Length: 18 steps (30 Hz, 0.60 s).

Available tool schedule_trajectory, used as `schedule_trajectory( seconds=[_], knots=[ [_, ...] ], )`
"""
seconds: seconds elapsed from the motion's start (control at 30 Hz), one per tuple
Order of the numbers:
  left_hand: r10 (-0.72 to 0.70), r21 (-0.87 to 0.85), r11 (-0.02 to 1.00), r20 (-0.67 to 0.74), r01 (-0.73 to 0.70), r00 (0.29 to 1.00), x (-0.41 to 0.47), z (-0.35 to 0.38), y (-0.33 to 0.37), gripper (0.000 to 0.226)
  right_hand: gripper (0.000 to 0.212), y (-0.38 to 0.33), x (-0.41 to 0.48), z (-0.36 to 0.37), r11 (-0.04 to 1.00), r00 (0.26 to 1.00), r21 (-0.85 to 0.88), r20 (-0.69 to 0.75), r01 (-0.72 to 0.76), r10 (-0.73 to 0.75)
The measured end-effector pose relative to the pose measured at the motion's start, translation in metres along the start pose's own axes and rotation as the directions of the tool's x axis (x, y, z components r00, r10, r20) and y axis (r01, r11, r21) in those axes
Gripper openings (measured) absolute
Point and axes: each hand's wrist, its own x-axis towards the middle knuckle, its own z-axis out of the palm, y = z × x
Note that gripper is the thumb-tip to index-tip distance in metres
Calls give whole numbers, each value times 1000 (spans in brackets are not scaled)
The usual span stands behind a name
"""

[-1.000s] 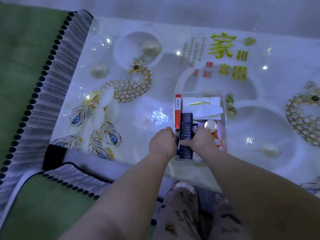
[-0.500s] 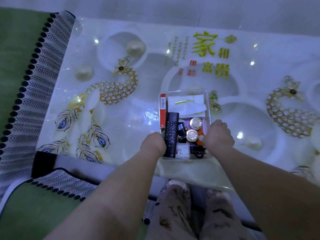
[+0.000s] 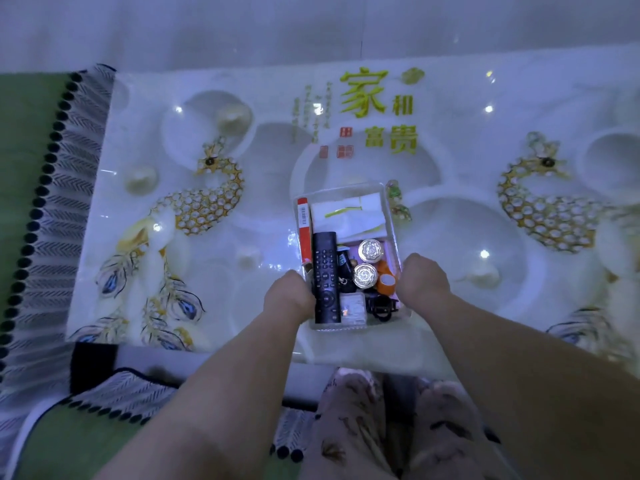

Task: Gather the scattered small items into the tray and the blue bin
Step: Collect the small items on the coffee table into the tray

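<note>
Down at the near edge, two knees (image 3: 349, 427) in patterned trousers are cut off by the bottom of the picture. Two bare arms reach away from them, over the near side of the table (image 3: 242, 306).

A bit farther on, the left hand (image 3: 289, 296) is curled on the left wall of the tray (image 3: 337, 328). The right hand (image 3: 422, 280) is curled on the right wall. Each hand grips its side, but the backs of the hands hide the fingertips.

The tray is clear plastic, long and narrow. It sits on the table close to the near side, about in the middle.

Inside it, at the near end, lie a small clear packet (image 3: 353, 308) and a black clip (image 3: 381, 308); both are hard to make out. A black remote (image 3: 325, 277) lies along the left side, and the left hand covers part of it. Right of it are two shiny round lids (image 3: 364, 275) and some orange tubs (image 3: 386, 282). A dark thing between the remote and the lids is too small to tell.

Farther back, a red box (image 3: 304, 230) lies along the left wall, and white packs (image 3: 349, 216) fill the far end.

Far left, a green cloth (image 3: 24, 140) with a black bobble trim runs off the picture.
</note>
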Motion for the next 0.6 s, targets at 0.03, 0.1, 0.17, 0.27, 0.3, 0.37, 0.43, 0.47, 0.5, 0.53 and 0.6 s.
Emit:
schedule_trajectory(
  seconds=[0.03,0.1,0.17,0.27,0.3,0.37,0.43,0.47,0.5,0.53,0.6],
  knots=[
    [18,8,1000,2,-18,1000,-1,0,6,28,30,5,0,-4,1000,1000,11,-6,-10,10],
    [40,25,999,10,-40,999,-3,0,18,29,30,15,-1,-10,999,999,30,-14,-31,32],
    [34,34,999,12,-35,999,-7,-2,34,28,30,27,-1,-18,998,999,51,-19,-46,47],
    [35,48,998,-1,-35,999,-10,1,60,28,30,50,-2,-33,994,997,84,-33,-70,73],
    [42,51,998,-4,-41,999,-10,1,68,28,30,57,-2,-38,993,996,89,-41,-74,78],
    [67,58,996,-1,-67,998,-14,2,90,26,32,73,-1,-51,992,994,89,-52,-94,99],
    [95,65,993,9,-95,995,-16,4,109,19,33,87,2,-63,988,991,106,-57,-114,120],
    [113,74,991,7,-113,994,-18,5,123,16,32,97,2,-73,984,989,124,-60,-128,136],
    [119,71,990,8,-120,993,-18,5,130,17,31,101,3,-77,983,988,129,-61,-131,140],
    [138,75,988,6,-138,990,-19,6,141,22,31,109,4,-84,981,986,135,-68,-140,150],
    [155,90,984,9,-155,988,-20,8,164,28,31,125,7,-98,978,983,144,-79,-151,163]
  ],
)
